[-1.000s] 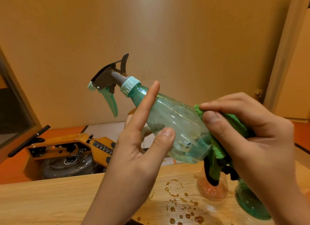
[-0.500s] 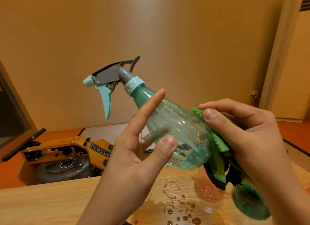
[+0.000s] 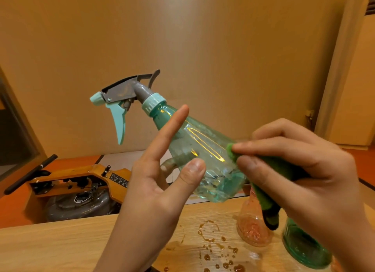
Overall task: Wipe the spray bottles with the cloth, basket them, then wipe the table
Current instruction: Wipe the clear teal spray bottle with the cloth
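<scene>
I hold a clear teal spray bottle (image 3: 203,154) tilted in the air above the table, its grey and mint trigger head (image 3: 121,97) pointing left. My left hand (image 3: 162,182) grips the bottle's body, thumb in front, index finger lying along it and other fingers behind. My right hand (image 3: 300,170) pinches a green cloth (image 3: 269,182) and presses it against the bottle's lower right side. An orange-tinted bottle (image 3: 251,227) and a green bottle (image 3: 304,249) stand on the wooden table (image 3: 50,245), partly hidden by my right hand.
Brown droplets and a ring stain (image 3: 211,241) lie on the table in front of the standing bottles. Behind the table's far edge sits an orange machine (image 3: 77,182) with a black handle, on a red floor. A tan wall fills the background.
The bottle has turned so the trigger head sits more level and higher. My right hand has slid the cloth up along the bottle's side.
</scene>
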A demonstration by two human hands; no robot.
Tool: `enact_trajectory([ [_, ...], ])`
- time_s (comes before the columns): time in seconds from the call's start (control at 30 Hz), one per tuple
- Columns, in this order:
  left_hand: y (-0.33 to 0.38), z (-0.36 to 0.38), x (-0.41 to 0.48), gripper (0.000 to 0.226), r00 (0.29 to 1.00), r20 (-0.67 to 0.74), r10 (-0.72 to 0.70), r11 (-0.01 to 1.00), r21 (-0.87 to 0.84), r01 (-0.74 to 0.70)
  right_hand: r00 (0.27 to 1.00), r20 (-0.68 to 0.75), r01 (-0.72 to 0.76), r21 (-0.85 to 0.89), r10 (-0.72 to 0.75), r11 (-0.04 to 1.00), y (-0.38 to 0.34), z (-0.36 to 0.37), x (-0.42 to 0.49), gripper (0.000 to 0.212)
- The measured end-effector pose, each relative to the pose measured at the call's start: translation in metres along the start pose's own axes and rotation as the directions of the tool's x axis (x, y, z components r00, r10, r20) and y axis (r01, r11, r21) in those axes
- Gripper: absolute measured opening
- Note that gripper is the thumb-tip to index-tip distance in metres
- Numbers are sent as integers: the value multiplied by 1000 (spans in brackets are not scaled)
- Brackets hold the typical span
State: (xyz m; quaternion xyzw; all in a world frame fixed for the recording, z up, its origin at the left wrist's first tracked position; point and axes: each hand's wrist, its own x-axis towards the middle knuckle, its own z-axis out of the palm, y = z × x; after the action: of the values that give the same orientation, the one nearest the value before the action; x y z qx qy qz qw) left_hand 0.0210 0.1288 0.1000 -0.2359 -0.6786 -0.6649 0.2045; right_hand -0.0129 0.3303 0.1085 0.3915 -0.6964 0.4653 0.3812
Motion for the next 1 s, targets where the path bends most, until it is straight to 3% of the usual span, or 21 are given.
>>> enact_trajectory([
  [0.1, 0, -2, 1, 63, 1000, 0, -15, 1000, -9, 15, 998, 51, 36, -11, -35, 999, 0, 1, -1, 13],
  [0.2, 1, -4, 1, 63, 999, -26, -20, 1000, -19, 20, 999, -9, -35, 23, 35, 999, 6, -1, 1, 13],
  [0.37, 5, -4, 0, 63, 999, -31, -18, 999, -45, 16, 994, 88, 71, -28, -68, 997, -6, -3, 1, 12],
  [0.5, 9, -4, -1, 62, 999, -32, -27, 997, -68, 24, 999, -19, -27, -29, 26, 999, -3, -5, 2, 11],
  [0.67, 10, -2, -2, 64, 999, -33, -32, 997, -77, 29, 994, 73, 91, -126, -82, 988, -16, -5, 1, 8],
  [0.8, 8, -3, -1, 64, 998, -61, -17, 1000, -26, 16, 999, -39, -30, -38, 28, 999, -5, 2, 1, 12],
  [1.0, 8, -1, -2, 63, 998, -57, -12, 1000, -3, 11, 1000, -14, 25, -104, -27, 994, -17, 2, -1, 13],
])
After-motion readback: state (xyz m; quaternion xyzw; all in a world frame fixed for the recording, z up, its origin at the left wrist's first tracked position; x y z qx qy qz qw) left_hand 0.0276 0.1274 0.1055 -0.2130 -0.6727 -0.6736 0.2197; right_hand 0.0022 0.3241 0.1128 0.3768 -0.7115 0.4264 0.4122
